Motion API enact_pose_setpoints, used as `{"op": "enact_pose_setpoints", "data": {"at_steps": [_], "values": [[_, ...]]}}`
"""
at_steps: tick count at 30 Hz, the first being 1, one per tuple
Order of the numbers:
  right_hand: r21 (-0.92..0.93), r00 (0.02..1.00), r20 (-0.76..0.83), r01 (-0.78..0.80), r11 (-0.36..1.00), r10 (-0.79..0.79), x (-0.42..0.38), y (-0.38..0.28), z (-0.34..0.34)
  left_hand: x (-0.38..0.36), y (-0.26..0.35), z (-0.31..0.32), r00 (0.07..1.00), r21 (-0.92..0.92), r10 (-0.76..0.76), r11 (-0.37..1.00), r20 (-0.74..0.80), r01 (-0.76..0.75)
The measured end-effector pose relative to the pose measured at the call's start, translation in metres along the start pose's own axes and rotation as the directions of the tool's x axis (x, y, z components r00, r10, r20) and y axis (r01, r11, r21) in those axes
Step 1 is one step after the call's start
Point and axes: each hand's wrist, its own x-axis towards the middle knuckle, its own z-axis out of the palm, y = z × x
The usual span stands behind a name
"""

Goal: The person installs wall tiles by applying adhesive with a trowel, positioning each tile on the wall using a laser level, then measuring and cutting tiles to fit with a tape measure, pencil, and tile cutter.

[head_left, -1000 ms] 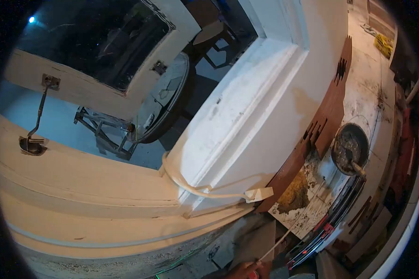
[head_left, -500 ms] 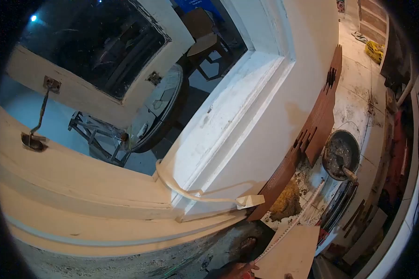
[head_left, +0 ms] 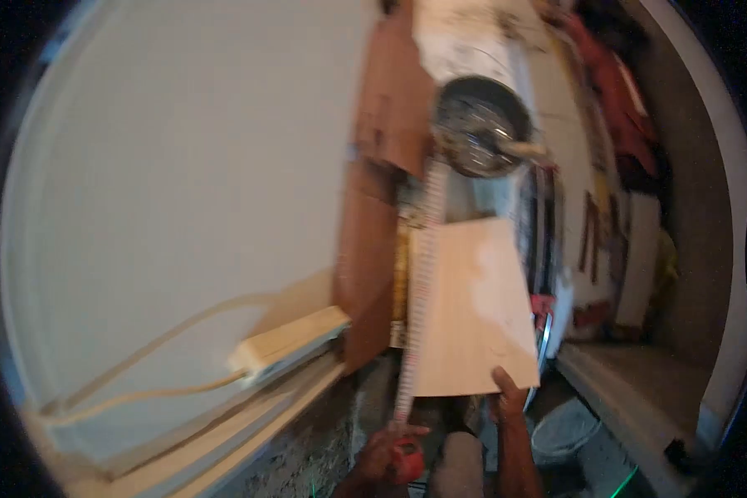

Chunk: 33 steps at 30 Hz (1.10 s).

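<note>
A red tape measure (head_left: pixel 407 463) is gripped in my left hand (head_left: pixel 379 452) at the bottom of the view. Its pale blade (head_left: pixel 423 282), marked in red, runs out away from me along the left edge of a light wood-grain tile (head_left: pixel 469 311). My right hand (head_left: pixel 508 398) pinches the tile's near edge at the right corner, thumb on its top face. The far end of the blade reaches close to a black bucket (head_left: pixel 477 124) of wet grey mix.
A wooden-handled tool (head_left: pixel 519 149) rests in the bucket. Brown notched boards (head_left: pixel 369 249) stand along the white wall (head_left: pixel 191 166). A cream power strip (head_left: pixel 290 339) with its cord sits on the ledge at left. A red cloth-like bundle (head_left: pixel 614 108) lies at right.
My view has swung down and right, so the window is gone and the bucket and tile are central. My right hand on the tile now shows clearly.
</note>
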Motion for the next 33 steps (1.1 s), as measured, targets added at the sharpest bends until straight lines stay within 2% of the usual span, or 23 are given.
{"op": "enact_pose_setpoints", "data": {"at_steps": [2, 3, 4, 5, 6, 7, 9, 10, 12, 14, 15, 16, 18, 19, 22, 23, 26, 28, 29, 30, 32, 33], "values": [[0.135, 0.999, 0.022, 0.031, 0.990, -0.035, 0.009, 0.010, 0.001, 0.013, 0.013, -0.005, 1.000, -0.005, -0.013, 1.000, 0.011, 0.013], [0.138, 0.999, -0.011, 0.033, 0.990, -0.032, 0.015, 0.016, 0.000, 0.018, 0.024, 0.001, 0.995, -0.003, 0.026, 1.000, -0.094, -0.026], [0.172, 0.999, 0.019, 0.023, 0.985, -0.027, 0.019, 0.018, -0.001, 0.023, 0.032, 0.005, 0.977, 0.004, 0.077, 0.997, -0.199, -0.078], [0.207, 0.998, 0.054, 0.011, 0.978, -0.022, 0.019, 0.022, -0.006, 0.027, 0.032, 0.005, 0.980, 0.015, 0.067, 0.998, -0.190, -0.065], [0.215, 0.999, 0.041, 0.019, 0.976, -0.028, 0.021, 0.028, -0.011, 0.034, 0.032, 0.002, 0.975, 0.034, 0.132, 0.991, -0.180, -0.128], [0.230, 0.997, 0.030, -0.071, 0.971, 0.066, 0.024, 0.033, -0.015, 0.042, 0.035, 0.000, 0.965, 0.054, 0.200, 0.980, -0.168, -0.194], [0.259, 0.989, 0.016, -0.149, 0.954, 0.150, 0.032, 0.043, -0.020, 0.057, 0.045, 0.002, 0.956, 0.140, 0.224, 0.970, -0.191, -0.200], [0.200, 0.987, 0.002, -0.159, 0.967, 0.162, 0.036, 0.048, -0.021, 0.066, 0.046, -0.001, 0.945, 0.203, 0.247, 0.958, -0.216, -0.204], [0.142, 0.987, -0.011, -0.154, 0.978, 0.157, 0.048, 0.067, -0.031, 0.081, 0.031, -0.019, 0.938, 0.158, 0.277, 0.956, -0.206, -0.248], [0.293, 0.989, 0.044, -0.145, 0.945, 0.138, 0.059, 0.097, -0.039, 0.087, 0.033, -0.023, 0.928, 0.136, 0.278, 0.958, -0.247, -0.251], [0.346, 0.995, 0.093, -0.050, 0.937, 0.019, 0.068, 0.110, -0.042, 0.090, 0.032, -0.020, 0.932, 0.099, 0.311, 0.950, -0.188, -0.297], [0.354, 0.996, 0.088, -0.035, 0.935, 0.004, 0.073, 0.113, -0.038, 0.095, 0.032, -0.022, 0.931, 0.109, 0.319, 0.947, -0.175, -0.303], [0.513, 0.988, 0.147, -0.123, 0.850, 0.054, 0.081, 0.116, -0.030, 0.105, 0.032, -0.029, 0.908, 0.098, 0.348, 0.938, -0.233, -0.334], [0.519, 0.988, 0.151, -0.113, 0.847, 0.040, 0.087, 0.131, -0.035, 0.108, 0.035, -0.030, 0.888, 0.140, 0.397, 0.917, -0.232, -0.374], [0.287, 0.984, 0.177, -0.037, 0.957, -0.015, 0.102, 0.158, -0.043, 0.121, 0.034, -0.048, 0.873, 0.112, 0.465, 0.885, -0.147, -0.453], [0.304, 0.979, 0.201, -0.088, 0.949, 0.027, 0.100, 0.155, -0.041, 0.126, 0.033, -0.052, 0.847, 0.125, 0.523, 0.851, -0.098, -0.510], [0.371, 0.961, 0.276, -0.077, 0.925, -0.031, 0.096, 0.148, -0.024, 0.137, 0.030, -0.060, 0.815, 0.123, 0.576, 0.815, -0.061, -0.566], [0.389, 0.925, 0.375, -0.216, 0.896, 0.060, 0.090, 0.144, -0.020, 0.145, 0.028, -0.060, 0.794, 0.046, 0.605, 0.796, -0.059, -0.603], [0.411, 0.887, 0.446, -0.322, 0.853, 0.120, 0.092, 0.153, -0.023, 0.146, 0.030, -0.060, 0.772, 0.115, 0.635, 0.769, -0.034, -0.628], [0.405, 0.887, 0.448, -0.309, 0.860, 0.108, 0.094, 0.165, -0.030, 0.148, 0.031, -0.062, 0.751, 0.184, 0.661, 0.739, -0.009, -0.648], [0.227, 0.696, 0.521, -0.671, 0.705, 0.494, 0.100, 0.170, -0.035, 0.156, 0.032, -0.068, 0.719, 0.161, 0.692, 0.704, 0.065, -0.691], [0.195, 0.692, 0.530, -0.662, 0.723, 0.490, 0.099, 0.172, -0.038, 0.156, 0.032, -0.069, 0.720, 0.219, 0.690, 0.693, 0.071, -0.686]]}}
